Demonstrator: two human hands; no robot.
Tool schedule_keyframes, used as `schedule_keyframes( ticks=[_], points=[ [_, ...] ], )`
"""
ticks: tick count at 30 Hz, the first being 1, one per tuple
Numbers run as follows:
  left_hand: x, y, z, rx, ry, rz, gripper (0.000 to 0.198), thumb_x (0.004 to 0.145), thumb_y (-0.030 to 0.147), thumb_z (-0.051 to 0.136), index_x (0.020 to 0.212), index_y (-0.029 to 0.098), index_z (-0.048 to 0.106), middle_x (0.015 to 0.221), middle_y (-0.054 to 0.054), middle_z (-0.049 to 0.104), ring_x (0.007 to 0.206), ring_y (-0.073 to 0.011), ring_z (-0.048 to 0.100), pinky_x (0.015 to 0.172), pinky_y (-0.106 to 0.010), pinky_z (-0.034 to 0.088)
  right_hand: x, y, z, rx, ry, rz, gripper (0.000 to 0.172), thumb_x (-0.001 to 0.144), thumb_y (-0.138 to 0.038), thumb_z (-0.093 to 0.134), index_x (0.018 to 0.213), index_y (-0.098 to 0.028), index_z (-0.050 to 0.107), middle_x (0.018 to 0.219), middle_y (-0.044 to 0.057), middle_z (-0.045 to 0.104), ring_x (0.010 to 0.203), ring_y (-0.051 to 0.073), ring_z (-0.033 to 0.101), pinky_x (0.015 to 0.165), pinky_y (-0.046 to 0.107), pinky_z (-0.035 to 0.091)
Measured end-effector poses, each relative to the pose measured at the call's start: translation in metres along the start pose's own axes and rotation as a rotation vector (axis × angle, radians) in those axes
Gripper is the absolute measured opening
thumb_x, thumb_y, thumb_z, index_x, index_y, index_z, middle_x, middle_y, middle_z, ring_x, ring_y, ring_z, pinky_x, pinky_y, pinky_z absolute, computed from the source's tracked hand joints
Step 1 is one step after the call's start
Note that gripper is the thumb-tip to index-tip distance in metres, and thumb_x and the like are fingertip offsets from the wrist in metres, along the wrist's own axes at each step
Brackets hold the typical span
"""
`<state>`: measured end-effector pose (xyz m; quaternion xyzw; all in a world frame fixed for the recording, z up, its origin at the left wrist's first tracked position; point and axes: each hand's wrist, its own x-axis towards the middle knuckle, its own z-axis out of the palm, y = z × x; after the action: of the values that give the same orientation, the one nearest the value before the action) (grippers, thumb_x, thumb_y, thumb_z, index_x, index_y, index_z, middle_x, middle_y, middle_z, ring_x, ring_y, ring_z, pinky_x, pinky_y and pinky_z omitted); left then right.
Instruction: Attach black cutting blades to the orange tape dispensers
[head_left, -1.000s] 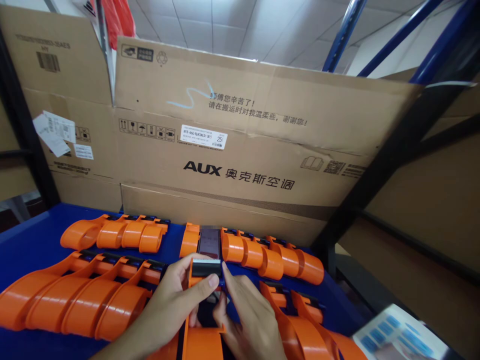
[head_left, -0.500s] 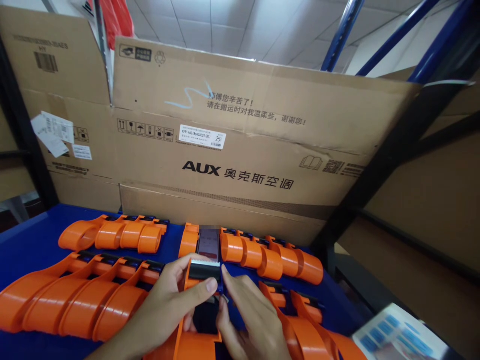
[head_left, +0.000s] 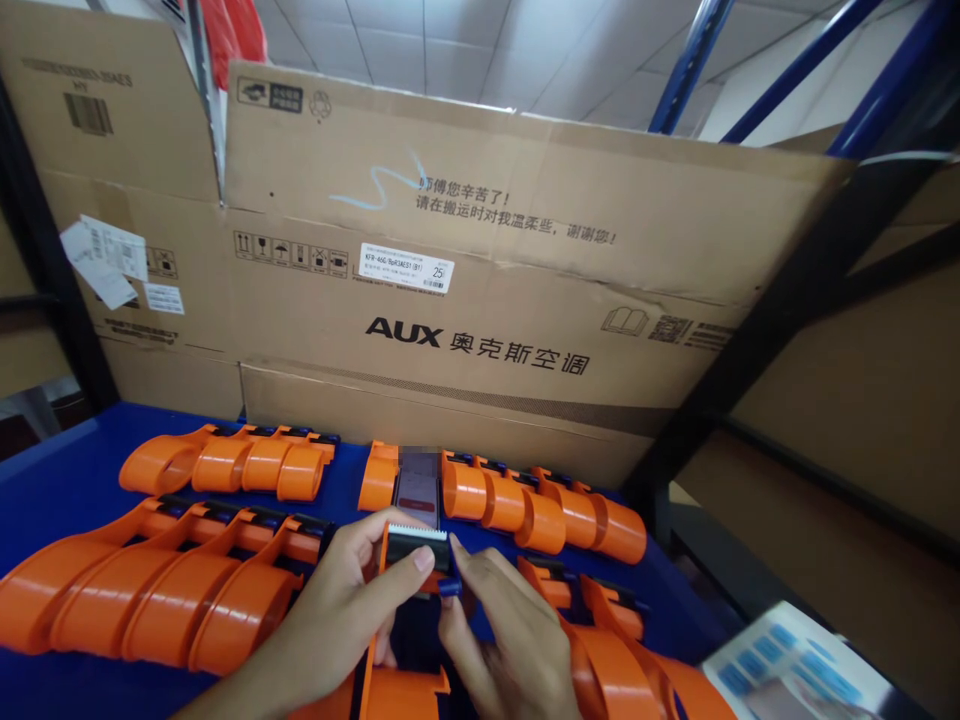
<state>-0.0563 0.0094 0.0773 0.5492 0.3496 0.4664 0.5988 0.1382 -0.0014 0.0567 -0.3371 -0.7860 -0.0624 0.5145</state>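
My left hand (head_left: 345, 600) is closed around the head of an orange tape dispenser (head_left: 405, 690), its thumb pressing on a black strip (head_left: 401, 550). A toothed metal blade (head_left: 418, 533) runs along the top of that head. My right hand (head_left: 510, 620) pinches at the head's right side, where a small dark blue plastic piece (head_left: 450, 587) sticks out near the index finger and thumb. Below the hands, the dispenser's lower part runs past the bottom edge of the view.
More orange dispensers stand in rows on the blue table (head_left: 45, 450), at left (head_left: 165, 600), back left (head_left: 247, 468), back right (head_left: 540, 510) and right (head_left: 615, 660). A phone (head_left: 418, 490) lies ahead. Behind stands a large cardboard sheet (head_left: 480, 320); a white and blue printed item (head_left: 795, 665) lies lower right.
The dispenser's head has shifted slightly right and down, with its blue piece now showing more clearly by my right fingers. Both hands keep their hold.
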Motion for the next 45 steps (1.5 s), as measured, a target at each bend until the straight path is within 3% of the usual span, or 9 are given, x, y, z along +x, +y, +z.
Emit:
schedule_keyframes(
  ticks=[6,12,16,20,28,40,43,45],
  points=[
    [0.003,0.007,-0.010,-0.079,0.053,-0.004,0.030,0.094,0.048,0.067,0.104,0.020,0.068,0.037,0.012,0.043,0.029,-0.0068,0.033,0.039,-0.018,0.046,0.012,0.003,-0.013,-0.032,0.043,0.327,0.022,0.102,-0.023,0.054,0.113,-0.022,0.073,0.088,0.004,0.080,0.067,0.019,0.075,0.061,0.026,0.060],
    [0.003,0.007,-0.010,-0.089,0.086,0.001,0.032,0.091,0.047,0.071,0.104,0.018,0.068,0.044,0.010,0.050,0.033,-0.0074,0.039,0.039,-0.019,0.045,0.012,0.013,-0.001,-0.154,-0.250,0.359,0.019,0.099,-0.021,0.054,0.091,-0.023,0.072,0.089,0.005,0.077,0.083,0.024,0.075,0.073,0.031,0.059],
    [0.001,0.006,-0.008,-0.026,0.100,0.043,0.030,0.094,0.046,0.068,0.105,0.018,0.068,0.045,0.010,0.046,0.037,-0.0074,0.038,0.041,-0.017,0.043,0.001,0.016,0.007,-0.301,-0.490,0.446,0.018,0.096,-0.015,0.057,0.100,-0.025,0.071,0.084,0.004,0.076,0.079,0.024,0.075,0.065,0.029,0.055],
    [0.001,0.003,-0.008,-0.001,0.073,0.055,0.030,0.096,0.047,0.066,0.105,0.018,0.068,0.050,0.010,0.045,0.040,-0.0074,0.039,0.042,-0.017,0.042,-0.004,0.016,0.013,-0.349,-0.589,0.487,0.020,0.096,-0.013,0.060,0.106,-0.026,0.071,0.086,0.003,0.077,0.079,0.022,0.075,0.062,0.026,0.051],
    [0.001,0.004,-0.008,0.023,0.060,0.067,0.028,0.097,0.048,0.065,0.093,0.020,0.064,0.048,0.010,0.046,0.039,-0.0073,0.039,0.042,-0.017,0.039,0.000,0.021,0.020,-0.485,-0.594,0.459,0.013,0.094,-0.014,0.064,0.095,-0.025,0.071,0.093,0.007,0.078,0.089,0.028,0.071,0.070,0.033,0.050],
    [0.004,0.002,-0.010,0.065,0.052,0.076,0.029,0.097,0.049,0.065,0.094,0.020,0.062,0.051,0.010,0.046,0.041,-0.0071,0.040,0.043,-0.017,0.042,0.002,0.025,0.017,-0.425,-0.646,0.530,0.017,0.097,-0.019,0.061,0.106,-0.026,0.073,0.091,0.005,0.078,0.089,0.024,0.071,0.067,0.029,0.047],
    [0.003,0.002,-0.009,0.064,0.043,0.058,0.029,0.096,0.049,0.066,0.098,0.020,0.065,0.053,0.011,0.045,0.042,-0.0066,0.040,0.042,-0.017,0.041,0.005,0.022,0.014,-0.382,-0.599,0.532,0.016,0.099,-0.020,0.057,0.102,-0.025,0.072,0.093,0.005,0.077,0.092,0.026,0.070,0.073,0.033,0.049],
    [0.002,0.003,-0.009,0.058,0.038,0.051,0.029,0.096,0.050,0.066,0.100,0.020,0.066,0.052,0.010,0.046,0.042,-0.0063,0.040,0.043,-0.017,0.041,0.007,0.017,0.011,-0.240,-0.498,0.505,0.019,0.102,-0.023,0.054,0.104,-0.025,0.072,0.097,0.006,0.077,0.096,0.026,0.070,0.079,0.034,0.052]
  ],
)
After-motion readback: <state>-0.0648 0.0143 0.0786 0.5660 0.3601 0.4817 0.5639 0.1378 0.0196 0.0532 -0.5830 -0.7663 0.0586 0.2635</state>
